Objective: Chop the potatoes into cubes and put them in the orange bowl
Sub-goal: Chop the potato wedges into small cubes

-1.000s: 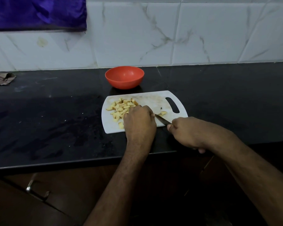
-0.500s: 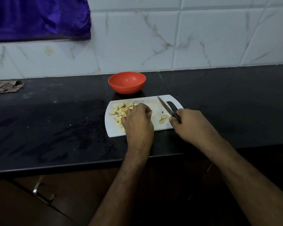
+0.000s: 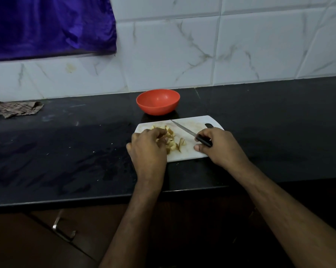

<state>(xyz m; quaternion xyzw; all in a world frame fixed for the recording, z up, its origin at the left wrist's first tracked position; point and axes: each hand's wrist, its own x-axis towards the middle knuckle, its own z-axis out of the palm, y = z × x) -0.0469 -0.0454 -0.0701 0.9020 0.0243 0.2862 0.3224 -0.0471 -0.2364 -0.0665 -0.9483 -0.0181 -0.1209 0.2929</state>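
A white cutting board (image 3: 190, 154) lies on the black counter, with several pale yellow potato cubes (image 3: 172, 143) piled on its left half. My left hand (image 3: 147, 149) sits over the pile with fingers curled down onto the cubes, covering part of them. My right hand (image 3: 219, 146) grips the black handle of a knife (image 3: 182, 128); the blade points up-left over the board, lifted off the potato. The orange bowl (image 3: 157, 102) stands empty just behind the board.
A checked cloth (image 3: 16, 109) lies crumpled at the far left against the tiled wall. Purple fabric (image 3: 49, 26) hangs at the upper left. The counter's front edge (image 3: 105, 198) runs below my wrists, with a drawer handle (image 3: 63, 229) underneath.
My right hand has drawn the knife away from the potato and swung the blade to point up-left. My left hand has shifted left over the pile of cubes.
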